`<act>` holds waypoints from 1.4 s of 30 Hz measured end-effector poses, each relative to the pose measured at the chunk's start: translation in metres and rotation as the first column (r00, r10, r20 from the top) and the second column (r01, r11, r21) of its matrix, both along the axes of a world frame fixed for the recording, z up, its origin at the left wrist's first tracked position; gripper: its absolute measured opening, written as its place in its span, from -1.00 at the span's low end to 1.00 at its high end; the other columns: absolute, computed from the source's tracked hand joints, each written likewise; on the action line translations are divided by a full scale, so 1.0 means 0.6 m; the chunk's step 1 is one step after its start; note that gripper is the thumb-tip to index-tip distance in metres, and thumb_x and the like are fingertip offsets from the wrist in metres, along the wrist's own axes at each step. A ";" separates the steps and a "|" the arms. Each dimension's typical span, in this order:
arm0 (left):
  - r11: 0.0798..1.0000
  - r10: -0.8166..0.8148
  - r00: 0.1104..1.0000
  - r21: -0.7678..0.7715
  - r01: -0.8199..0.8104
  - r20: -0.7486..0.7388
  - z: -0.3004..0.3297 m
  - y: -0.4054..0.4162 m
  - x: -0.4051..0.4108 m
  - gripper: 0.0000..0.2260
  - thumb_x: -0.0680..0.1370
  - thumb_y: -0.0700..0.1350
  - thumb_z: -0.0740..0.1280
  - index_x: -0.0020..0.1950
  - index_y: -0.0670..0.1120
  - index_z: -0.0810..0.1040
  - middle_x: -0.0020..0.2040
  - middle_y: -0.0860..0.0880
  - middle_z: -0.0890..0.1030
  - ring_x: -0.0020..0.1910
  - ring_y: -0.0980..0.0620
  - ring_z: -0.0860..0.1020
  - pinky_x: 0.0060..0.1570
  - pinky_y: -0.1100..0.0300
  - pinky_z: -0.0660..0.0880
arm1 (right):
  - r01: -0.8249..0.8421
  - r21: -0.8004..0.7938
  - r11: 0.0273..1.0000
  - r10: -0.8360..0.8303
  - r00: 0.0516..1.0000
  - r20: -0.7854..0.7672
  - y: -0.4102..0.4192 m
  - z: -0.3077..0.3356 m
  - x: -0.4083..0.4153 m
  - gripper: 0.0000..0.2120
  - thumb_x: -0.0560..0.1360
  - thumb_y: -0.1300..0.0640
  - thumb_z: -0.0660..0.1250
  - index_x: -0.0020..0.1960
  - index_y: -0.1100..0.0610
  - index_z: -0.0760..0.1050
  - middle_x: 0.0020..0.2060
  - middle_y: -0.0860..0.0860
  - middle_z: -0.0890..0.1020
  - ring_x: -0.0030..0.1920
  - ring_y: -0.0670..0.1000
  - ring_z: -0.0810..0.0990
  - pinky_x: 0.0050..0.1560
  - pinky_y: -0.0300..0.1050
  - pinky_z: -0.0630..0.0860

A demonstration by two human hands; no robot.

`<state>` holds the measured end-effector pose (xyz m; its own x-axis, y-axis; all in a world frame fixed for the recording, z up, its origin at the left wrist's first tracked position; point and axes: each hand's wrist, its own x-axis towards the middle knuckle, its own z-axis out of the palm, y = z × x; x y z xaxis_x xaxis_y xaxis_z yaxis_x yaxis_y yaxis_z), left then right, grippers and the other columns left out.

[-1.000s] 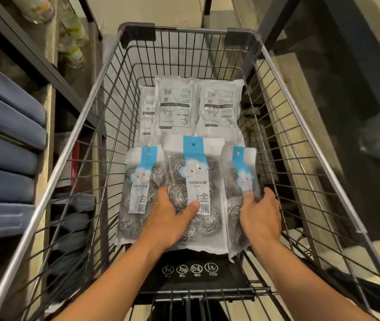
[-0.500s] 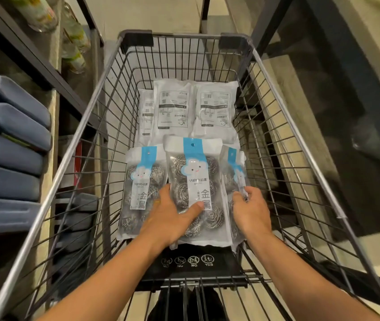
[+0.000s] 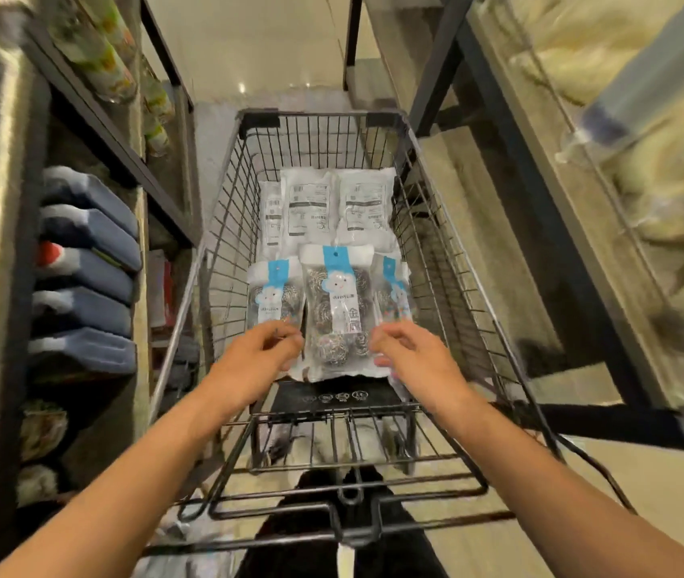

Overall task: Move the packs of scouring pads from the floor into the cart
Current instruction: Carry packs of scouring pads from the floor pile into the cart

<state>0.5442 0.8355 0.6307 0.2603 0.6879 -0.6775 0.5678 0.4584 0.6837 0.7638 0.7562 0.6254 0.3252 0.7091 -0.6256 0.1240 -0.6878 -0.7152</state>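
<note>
With six packs of scouring pads [image 3: 334, 302] lying in the cart [image 3: 448, 260] at mid-frame, left hand [image 3: 254, 360] and right hand [image 3: 413, 358] hover loosely curled, holding nothing; best fetch more from the floor.

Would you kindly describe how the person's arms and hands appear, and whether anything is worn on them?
Both forearms are bare up to the frame's lower edge, with no sleeves in view. The left hand and right hand wear no gloves. No watch, bracelet or ring is visible, though motion blur softens the fingers, so a thin ring could be missed.
</note>
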 end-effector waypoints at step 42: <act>0.443 0.867 0.464 0.145 -0.885 0.182 0.302 -0.458 -0.120 -0.82 0.70 -0.10 0.28 0.12 -0.02 0.70 0.01 -0.12 0.75 -0.02 -0.09 0.69 0.02 0.03 0.58 | -0.432 0.250 0.866 0.486 0.846 -0.220 -0.173 0.305 -0.058 -0.88 0.65 0.14 0.36 0.08 0.08 0.68 -0.08 0.02 0.78 -0.14 -0.03 0.73 -0.07 -0.10 0.60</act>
<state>0.4719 0.5609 0.8121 -0.5182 0.6850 -0.5122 -0.1116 0.5395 0.8345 0.7289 0.6522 0.8082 -0.2265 0.8453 -0.4838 0.1792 -0.4521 -0.8738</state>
